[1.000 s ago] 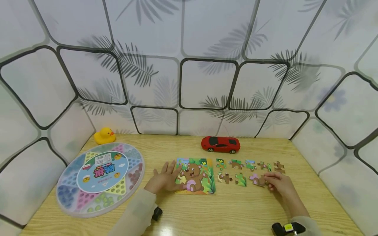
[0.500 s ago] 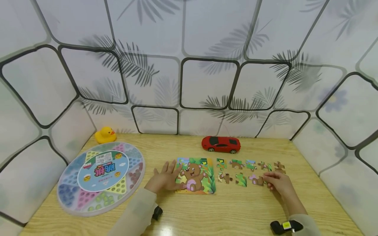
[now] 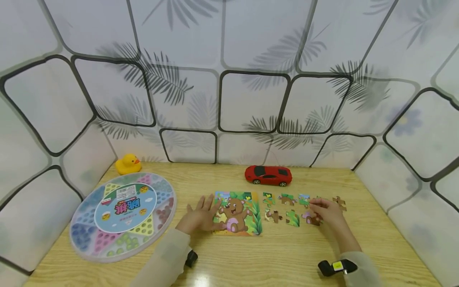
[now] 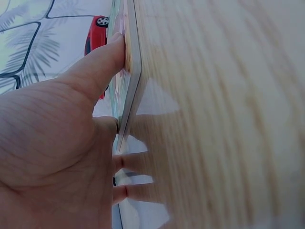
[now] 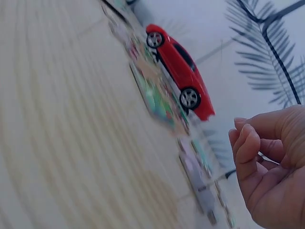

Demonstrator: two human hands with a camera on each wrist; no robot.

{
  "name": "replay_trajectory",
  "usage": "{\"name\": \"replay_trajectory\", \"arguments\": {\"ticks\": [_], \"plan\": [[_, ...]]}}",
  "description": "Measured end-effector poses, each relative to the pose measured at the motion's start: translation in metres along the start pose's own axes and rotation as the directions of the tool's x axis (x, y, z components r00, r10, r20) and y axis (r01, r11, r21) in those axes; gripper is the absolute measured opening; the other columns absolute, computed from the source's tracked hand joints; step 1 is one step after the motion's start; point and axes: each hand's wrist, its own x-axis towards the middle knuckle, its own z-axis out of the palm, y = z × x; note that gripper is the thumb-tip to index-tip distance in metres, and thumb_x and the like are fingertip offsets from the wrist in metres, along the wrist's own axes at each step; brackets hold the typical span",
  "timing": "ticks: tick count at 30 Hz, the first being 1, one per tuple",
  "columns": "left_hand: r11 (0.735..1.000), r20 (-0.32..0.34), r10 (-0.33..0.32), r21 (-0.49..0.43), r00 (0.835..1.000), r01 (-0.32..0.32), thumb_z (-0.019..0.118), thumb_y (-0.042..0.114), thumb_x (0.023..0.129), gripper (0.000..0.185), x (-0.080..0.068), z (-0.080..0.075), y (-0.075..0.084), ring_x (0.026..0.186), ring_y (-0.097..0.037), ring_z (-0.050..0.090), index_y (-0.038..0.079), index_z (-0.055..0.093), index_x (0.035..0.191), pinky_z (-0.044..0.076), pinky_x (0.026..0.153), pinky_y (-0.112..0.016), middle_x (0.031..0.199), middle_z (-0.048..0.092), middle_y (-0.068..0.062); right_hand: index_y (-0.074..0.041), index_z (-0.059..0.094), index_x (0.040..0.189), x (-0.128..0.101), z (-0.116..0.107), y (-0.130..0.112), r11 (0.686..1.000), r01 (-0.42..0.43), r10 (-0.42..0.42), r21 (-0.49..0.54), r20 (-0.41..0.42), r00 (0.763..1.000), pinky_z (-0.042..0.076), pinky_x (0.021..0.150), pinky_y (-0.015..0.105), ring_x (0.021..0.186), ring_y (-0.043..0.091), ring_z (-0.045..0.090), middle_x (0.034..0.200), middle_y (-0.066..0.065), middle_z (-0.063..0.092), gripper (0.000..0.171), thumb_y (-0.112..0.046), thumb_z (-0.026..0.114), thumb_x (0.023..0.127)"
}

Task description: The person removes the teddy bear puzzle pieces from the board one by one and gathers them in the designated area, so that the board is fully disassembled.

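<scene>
Reaching over the loose puzzle pieces (image 3: pixel 287 199) on the right of the worktop (image 3: pixel 272 259), my right hand (image 3: pixel 328 211) has its fingers curled; the wrist view shows them bent with nothing plainly between them, and from the head view I cannot tell whether a piece is pinched underneath. My left hand (image 3: pixel 201 217) lies flat with fingers spread, its thumb pressed against the near left edge of the bear puzzle board (image 3: pixel 238 215), steadying it. Those pieces look like thin card: light, stiff enough to keep shape, but lying flush on the smooth wood, so hard to get under. I would judge the best hold is a fingertip pinch on opposite edges, or sliding a piece first to lift a tab. Bending a tab is the risk. Farther back sit a red toy car (image 3: pixel 268 175), a yellow duck (image 3: pixel 127 164) and a round marble game case (image 3: pixel 123 215).
</scene>
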Motion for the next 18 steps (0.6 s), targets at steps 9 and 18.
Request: {"name": "replay_trajectory", "arguments": {"ticks": [9,18], "plan": [[1.0,-0.008,0.014,0.002,1.0,-0.014,0.053,0.059,0.088,0.085,-0.005,-0.001,0.002,0.143,-0.04,0.001,0.017,0.017,0.153,0.007,0.101,-0.073,0.158,0.002,-0.015,0.008,0.057,0.115,0.011,0.048,-0.027,0.997,0.007,-0.012,0.073,0.074,0.997,0.04,0.046,0.023,0.054,0.01,0.049,0.078,0.006,0.06,0.031,-0.014,0.061,0.093],[1.0,-0.004,0.007,-0.005,1.0,-0.007,0.054,0.057,0.088,0.085,-0.004,-0.001,0.002,0.143,-0.04,0.002,0.017,0.018,0.153,0.006,0.102,-0.073,0.158,0.003,-0.015,0.006,0.062,0.109,0.014,0.111,-0.046,0.993,0.069,-0.083,0.093,0.155,0.984,0.044,0.05,0.024,0.056,0.014,0.052,0.076,0.011,0.06,0.025,-0.01,0.064,0.09]]}}
